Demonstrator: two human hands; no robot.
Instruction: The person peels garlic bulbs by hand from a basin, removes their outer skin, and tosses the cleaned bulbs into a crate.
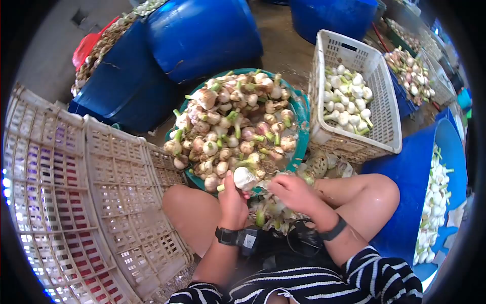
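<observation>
A white peeled garlic bulb [245, 179] is held by my left hand [234, 200], its fingers wrapped round the bulb and its short green stem pointing left. Just to the right is my right hand [295, 193], apart from the bulb, its fingers curled; whatever it may hold is hidden. Beyond both hands, a round green tub [302, 119] is heaped with unpeeled garlic bulbs [210, 148], brown and purplish with cut green stems. Loose peelings [273, 212] lie below my hands, between my knees.
A white crate [349, 144] with peeled garlic stands right of the tub. Tall whitish crates [121, 202] line the left side. Blue barrels [205, 38] stand behind the tub, and a blue container [400, 175] with white garlic is at the right.
</observation>
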